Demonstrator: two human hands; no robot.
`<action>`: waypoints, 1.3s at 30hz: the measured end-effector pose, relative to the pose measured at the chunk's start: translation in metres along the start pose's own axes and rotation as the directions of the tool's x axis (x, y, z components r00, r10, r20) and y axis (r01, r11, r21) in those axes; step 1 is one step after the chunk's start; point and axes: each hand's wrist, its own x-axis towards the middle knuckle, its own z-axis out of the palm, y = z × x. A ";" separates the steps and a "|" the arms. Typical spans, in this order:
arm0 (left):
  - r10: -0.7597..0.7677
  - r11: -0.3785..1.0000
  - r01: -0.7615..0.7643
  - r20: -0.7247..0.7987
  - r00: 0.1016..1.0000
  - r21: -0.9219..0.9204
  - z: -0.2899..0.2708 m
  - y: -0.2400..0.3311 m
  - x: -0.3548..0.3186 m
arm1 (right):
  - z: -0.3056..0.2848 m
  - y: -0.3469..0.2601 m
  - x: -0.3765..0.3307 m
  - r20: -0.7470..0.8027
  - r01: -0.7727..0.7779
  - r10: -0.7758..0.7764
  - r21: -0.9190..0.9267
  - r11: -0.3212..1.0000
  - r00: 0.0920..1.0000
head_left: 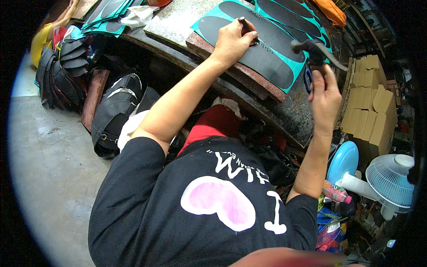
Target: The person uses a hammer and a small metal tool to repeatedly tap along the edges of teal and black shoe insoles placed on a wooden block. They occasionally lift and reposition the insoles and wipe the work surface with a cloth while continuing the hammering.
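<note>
My left hand (233,43) is closed around a short dark rod-like punch (242,21), held over a black and teal sheet (275,55). The sheet carries black sole-shaped areas and lies on a reddish stone slab (275,91). A row of small marks or holes runs along it near the punch; the punch's lower end is hidden by my fingers. To the right, my right hand (326,100) grips a hammer (316,53) by its handle. Its dark head is raised beside the sheet, apart from the punch. Blue-handled scissors (308,79) lie near the hammer.
More teal and black sheets (104,17) are piled at the far left, by a person in yellow (42,42). Bundled black pieces (62,75) stand below. Cardboard boxes (367,111) and a fan (391,178) are at the right. Orange cloth (331,12) lies at the back.
</note>
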 end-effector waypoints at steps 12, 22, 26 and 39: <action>0.425 0.771 -0.451 0.164 0.890 0.449 0.014 0.014 -0.011 | 0.020 -0.011 -0.007 0.001 0.150 -0.153 -0.225 0.963 0.988; 0.183 0.953 -0.206 0.121 0.976 0.221 0.012 0.009 -0.004 | -0.025 -0.049 -0.011 -0.250 0.346 -0.283 0.263 0.901 0.926; 0.385 0.746 -0.469 0.269 0.883 0.472 0.021 0.015 -0.008 | 0.011 -0.029 -0.008 -0.041 0.385 -0.411 -0.270 0.882 0.911; -0.005 0.998 0.003 0.042 0.999 0.060 -0.015 -0.007 0.004 | 0.001 -0.010 -0.005 0.003 0.024 -0.024 -0.053 0.998 1.000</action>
